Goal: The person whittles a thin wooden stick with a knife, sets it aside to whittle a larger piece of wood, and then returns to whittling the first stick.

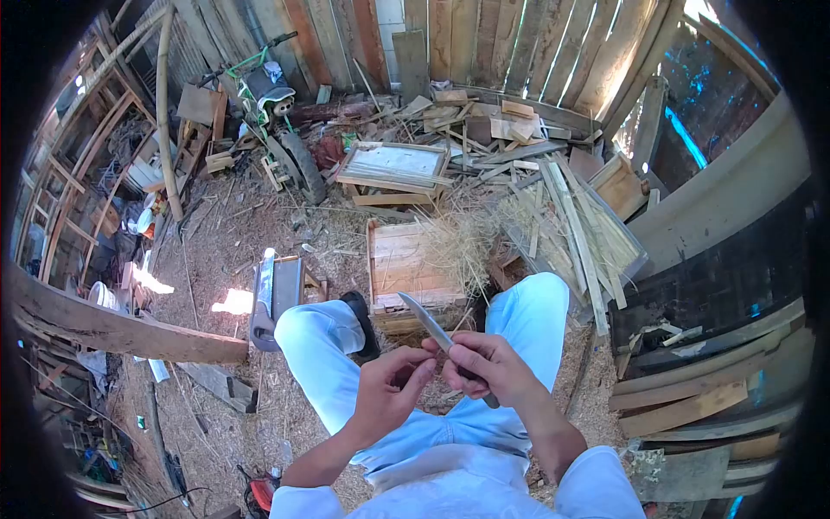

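My right hand (pixel 486 368) is wrapped round the dark handle of a knife (pixel 424 318), whose blade points up and to the left. Close beside it, my left hand (pixel 393 385) has its fingers curled and the thumb near the fingertips, by the base of the blade. Whether anything small is between those fingers I cannot make out. Both hands are above my lap. Beyond the knife tip, between my feet, stands a wooden crate (pixel 399 251) with a heap of straw (pixel 462 251) on its right side.
A handsaw (pixel 264 290) rests on a small dark-topped stool left of my knee. Ahead lie a framed board (pixel 393 163) and piled scrap wood (pixel 510 130). A green motorbike (pixel 272 99) stands back left. A beam (pixel 130 324) crosses the left side; long slats (pixel 575 233) lie right.
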`<state>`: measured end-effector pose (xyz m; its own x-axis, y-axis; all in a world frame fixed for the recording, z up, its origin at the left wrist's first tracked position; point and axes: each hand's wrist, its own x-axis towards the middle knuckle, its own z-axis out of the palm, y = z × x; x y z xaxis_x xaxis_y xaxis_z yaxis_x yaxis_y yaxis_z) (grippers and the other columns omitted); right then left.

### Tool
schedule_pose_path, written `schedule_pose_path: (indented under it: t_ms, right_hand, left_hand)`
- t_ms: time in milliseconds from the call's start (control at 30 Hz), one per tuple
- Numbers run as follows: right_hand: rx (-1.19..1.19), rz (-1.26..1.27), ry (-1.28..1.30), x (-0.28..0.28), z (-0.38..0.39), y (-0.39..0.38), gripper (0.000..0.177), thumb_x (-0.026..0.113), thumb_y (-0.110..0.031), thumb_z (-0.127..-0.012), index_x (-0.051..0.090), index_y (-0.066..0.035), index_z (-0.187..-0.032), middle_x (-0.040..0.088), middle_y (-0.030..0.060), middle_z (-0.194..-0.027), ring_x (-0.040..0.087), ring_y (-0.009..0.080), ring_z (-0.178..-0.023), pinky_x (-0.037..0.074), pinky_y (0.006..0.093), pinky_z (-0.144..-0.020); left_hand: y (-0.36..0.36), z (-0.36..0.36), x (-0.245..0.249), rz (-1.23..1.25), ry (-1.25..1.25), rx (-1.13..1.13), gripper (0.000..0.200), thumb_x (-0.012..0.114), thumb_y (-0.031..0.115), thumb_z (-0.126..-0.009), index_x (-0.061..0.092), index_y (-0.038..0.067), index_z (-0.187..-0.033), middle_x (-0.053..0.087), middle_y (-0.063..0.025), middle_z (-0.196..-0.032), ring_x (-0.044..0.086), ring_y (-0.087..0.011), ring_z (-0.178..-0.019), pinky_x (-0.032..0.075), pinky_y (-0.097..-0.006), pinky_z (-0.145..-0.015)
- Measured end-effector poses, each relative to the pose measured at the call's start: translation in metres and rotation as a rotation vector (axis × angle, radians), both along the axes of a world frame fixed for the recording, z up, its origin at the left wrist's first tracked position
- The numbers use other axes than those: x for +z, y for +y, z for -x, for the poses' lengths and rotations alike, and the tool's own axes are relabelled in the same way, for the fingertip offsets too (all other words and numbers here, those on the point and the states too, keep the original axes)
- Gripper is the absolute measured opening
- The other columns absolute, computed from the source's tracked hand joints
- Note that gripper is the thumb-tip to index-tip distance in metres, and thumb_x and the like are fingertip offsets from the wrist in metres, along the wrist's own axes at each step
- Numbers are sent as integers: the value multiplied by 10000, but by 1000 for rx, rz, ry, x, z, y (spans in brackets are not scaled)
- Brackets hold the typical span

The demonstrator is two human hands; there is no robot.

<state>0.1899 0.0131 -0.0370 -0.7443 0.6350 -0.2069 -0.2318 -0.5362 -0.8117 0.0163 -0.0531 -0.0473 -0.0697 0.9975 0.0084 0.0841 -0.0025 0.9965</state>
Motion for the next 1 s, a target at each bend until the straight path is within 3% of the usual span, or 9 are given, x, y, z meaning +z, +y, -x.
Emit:
schedule_pose_path:
  t_ms: [67, 333, 433, 500, 600, 700, 800, 900, 1000]
  right_hand:
    - [-3, 24, -1, 5, -10, 7, 344, 483, -218, -956, 526, 31, -1189, 534, 17, -672, 368, 21, -470, 271, 165, -414]
    - [-121, 12, -33, 11, -26, 14, 332, 480, -220, -957, 530, 27, -1173, 525, 13, -683, 353, 14, -459, 278, 156, -399]
    - [-405, 4, 46, 15, -39, 27, 330, 479, -230, -956, 525, 18, -1170, 521, 10, -678, 353, 12, -459, 267, 158, -394]
    - [-397, -17, -21, 18, -35, 21, 365, 465, -233, -961, 479, 17, -1227, 513, 20, -636, 335, 9, -440, 250, 168, -378]
    - [54, -43, -90, 12, -24, 8, 459, 456, -233, -967, 360, -32, -1369, 537, 27, -669, 342, 14, -451, 271, 158, -404]
    - [31, -82, -108, 7, -12, 7, 399, 496, -251, -948, 475, 20, -1240, 538, 32, -673, 356, 22, -453, 275, 167, -398]
    - [-255, -44, -54, 7, -28, 24, 287, 483, -222, -954, 545, 17, -1101, 508, 13, -678, 365, 22, -465, 274, 167, -395]
    - [-448, -87, -47, 13, -45, 37, 320, 460, -233, -959, 513, 17, -1152, 512, 19, -674, 357, 17, -459, 283, 166, -390]
    - [-311, -111, -64, 5, -38, 30, 341, 462, -236, -958, 500, 14, -1188, 518, 15, -671, 360, 18, -460, 282, 165, -390]
  left_hand:
    - [-1, 1, 8, -102, 244, -15, 107, 637, 28, -839, 640, -8, -940, 602, -48, -698, 524, -64, -556, 393, -206, -478]
    - [-9, 3, 20, -250, 371, -45, 138, 639, -8, -812, 639, 1, -950, 594, -63, -686, 507, -69, -524, 382, -223, -458]
    - [-13, 6, 18, -139, 257, -58, 129, 620, 16, -841, 630, -1, -969, 595, -47, -678, 493, -54, -521, 379, -221, -448]
    - [-13, 10, 15, 0, 154, -58, 112, 607, 33, -859, 629, -9, -961, 604, -39, -681, 506, -46, -540, 391, -210, -459]
    - [-2, 11, 11, 166, -90, -90, 151, 583, 105, -899, 617, -15, -983, 597, -8, -681, 498, -19, -573, 387, -185, -480]
    - [-1, 6, 11, 235, -229, -176, 171, 592, 123, -899, 616, -14, -998, 598, -3, -702, 475, -15, -561, 367, -181, -475]
    - [-7, 14, 14, 291, -212, -198, 172, 590, 125, -901, 618, -13, -1001, 609, -2, -742, 455, -10, -555, 350, -178, -470]
    - [-19, 33, 1, 315, -70, -209, 161, 585, 112, -903, 623, -13, -996, 614, -5, -752, 477, -15, -576, 367, -176, -486]
    - [-22, 29, -6, 154, -16, -147, 158, 597, 128, -897, 632, -4, -976, 605, -25, -683, 486, -46, -511, 362, -190, -443]
